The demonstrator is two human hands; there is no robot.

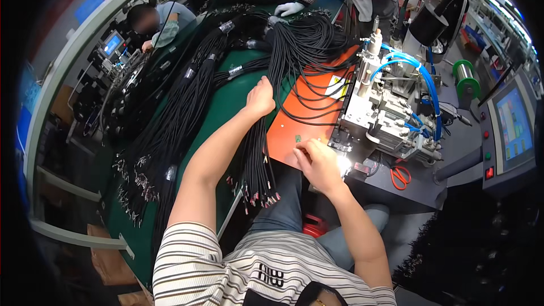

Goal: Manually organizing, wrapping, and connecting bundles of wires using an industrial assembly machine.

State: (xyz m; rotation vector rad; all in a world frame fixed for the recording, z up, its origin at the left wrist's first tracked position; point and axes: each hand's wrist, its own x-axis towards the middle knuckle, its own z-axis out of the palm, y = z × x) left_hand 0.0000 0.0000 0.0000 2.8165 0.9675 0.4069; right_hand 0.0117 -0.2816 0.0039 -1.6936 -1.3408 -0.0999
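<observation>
One head-worn fisheye, looking down and forward past striped shirt (190, 255); left hand (261, 100) and right hand (318, 161) close below, green table (231, 96) stretching far.

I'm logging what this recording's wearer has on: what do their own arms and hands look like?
The left hand and right hand are ungloved, with no watch or bracelet showing. The forearms are bare below short, dark-striped white fabric sleeves.

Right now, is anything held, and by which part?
The left hand is at the black cable bundle, partway along; whether it grips cannot be told. Nor can any hold by the right hand, over the orange plate.
</observation>
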